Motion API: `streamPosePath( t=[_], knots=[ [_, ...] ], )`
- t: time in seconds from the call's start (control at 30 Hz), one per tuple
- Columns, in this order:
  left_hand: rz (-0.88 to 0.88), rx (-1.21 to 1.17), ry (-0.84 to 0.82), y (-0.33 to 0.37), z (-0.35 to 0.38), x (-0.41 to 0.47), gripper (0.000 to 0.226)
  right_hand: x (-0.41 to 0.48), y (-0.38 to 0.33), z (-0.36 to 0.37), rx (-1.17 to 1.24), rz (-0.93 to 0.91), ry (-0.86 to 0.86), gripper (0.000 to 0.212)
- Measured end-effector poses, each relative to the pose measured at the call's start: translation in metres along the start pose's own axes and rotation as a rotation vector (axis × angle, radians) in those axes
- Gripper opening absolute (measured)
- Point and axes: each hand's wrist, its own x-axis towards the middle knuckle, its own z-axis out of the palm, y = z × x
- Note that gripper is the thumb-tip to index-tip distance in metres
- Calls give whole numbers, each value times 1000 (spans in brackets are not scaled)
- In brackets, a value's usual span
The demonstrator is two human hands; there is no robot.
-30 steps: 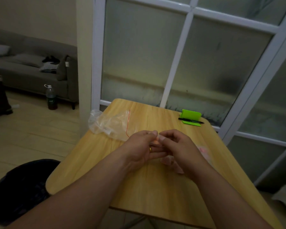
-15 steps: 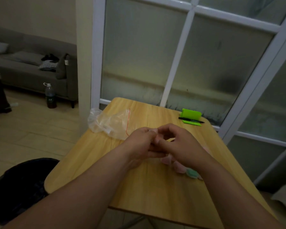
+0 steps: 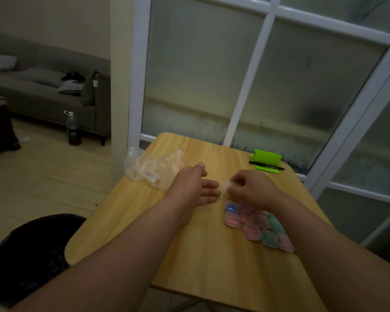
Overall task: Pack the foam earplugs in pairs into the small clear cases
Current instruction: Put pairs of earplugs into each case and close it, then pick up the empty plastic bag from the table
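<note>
Pinched in right hand (image 3: pixel 256 190): clear case (image 3: pixel 226 183), just right of left hand (image 3: pixel 193 188), fingers released; packed cases (image 3: pixel 253 224) close beneath on surface (image 3: pixel 212 262), bag (image 3: pixel 152 167) nearer left.

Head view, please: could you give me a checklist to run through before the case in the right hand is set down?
1. Grip: the right hand pinches the small clear case: ok.
2. Lid snapped closed: cannot tell.
3. Two earplugs inside it: cannot tell.
4. The left hand is open and holds nothing: ok.
5. Bare wood of the table shows left of the filled cases, as a spot for setting down: ok.
</note>
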Motion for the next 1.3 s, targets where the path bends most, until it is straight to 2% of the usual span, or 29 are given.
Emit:
streamPosePath(
  t=[0.07, 0.17, 0.23, 0.3, 0.4, 0.47, 0.57, 0.7, 0.8, 0.87, 1.07, 1.13, 1.2, 1.3],
  knots=[
    [-12, -3, 6, 1, 0, -1, 35, 1, -1, 3, -44, 10, -41, 44],
    [-45, 17, 3, 0, 2, -4, 30, 4, 3, 6, -67, 2, -52, 74],
    [-61, 46, -6, -2, 2, -6, 27, 8, 8, 10, -63, 9, -70, 80],
    [-71, 93, -18, -5, 3, -7, 26, 7, 7, 10, -52, 23, -79, 70],
    [-37, 151, -30, -6, 4, -9, 24, 6, -4, 11, -23, 0, 14, 49],
    [42, 195, -13, -6, 0, -12, 22, 6, -18, 14, 56, -58, 73, 33],
    [220, 302, 93, 1, -12, -16, 23, 1, -49, 25, 215, -147, 58, 13],
    [405, 252, 377, 24, -39, -21, 22, -13, -84, 42, 360, -185, 1, 20],
    [400, 90, 548, 39, -66, -18, 22, -18, -95, 55, 319, -172, -78, 28],
    [368, 6, 608, 43, -80, -16, 22, -17, -97, 63, 289, -168, -46, 30],
    [342, -44, 610, 44, -86, -13, 22, -14, -96, 68, 241, -70, 148, 29],
    [341, -51, 608, 46, -85, -11, 22, -14, -96, 67, 201, -43, 110, 26],
    [337, -53, 602, 46, -84, -11, 23, -13, -97, 67, 197, -32, 55, 15],
    [338, -25, 562, 45, -82, -10, 23, -12, -96, 60, 257, -56, 76, 10]
  ],
)
